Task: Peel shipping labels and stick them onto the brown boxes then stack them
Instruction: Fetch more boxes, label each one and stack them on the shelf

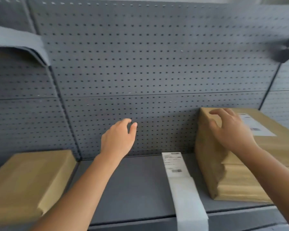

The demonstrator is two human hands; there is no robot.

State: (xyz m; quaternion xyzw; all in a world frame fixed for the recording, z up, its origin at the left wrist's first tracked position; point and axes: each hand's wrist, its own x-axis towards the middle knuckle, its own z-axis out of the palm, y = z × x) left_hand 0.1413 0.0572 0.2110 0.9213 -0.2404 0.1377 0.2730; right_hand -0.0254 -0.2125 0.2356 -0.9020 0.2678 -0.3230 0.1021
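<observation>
Brown boxes stand stacked at the right [212, 164], and the top box [274, 144] carries a white shipping label [255, 125]. My right hand [230, 129] hovers with spread fingers over the top box's near left corner, holding nothing. My left hand [118, 139] is raised in mid-air in front of the pegboard, fingers loosely apart and empty. A single brown box [27, 180] lies at the left on the shelf. A white strip of labels [178, 177] runs from the back of the shelf over its front edge, with printed labels on its far end.
A grey pegboard wall [148, 64] backs the dark grey shelf [132, 189]. A grey shelf edge [15, 42] juts out at upper left. A dark blurred object [285, 50] hangs at the upper right.
</observation>
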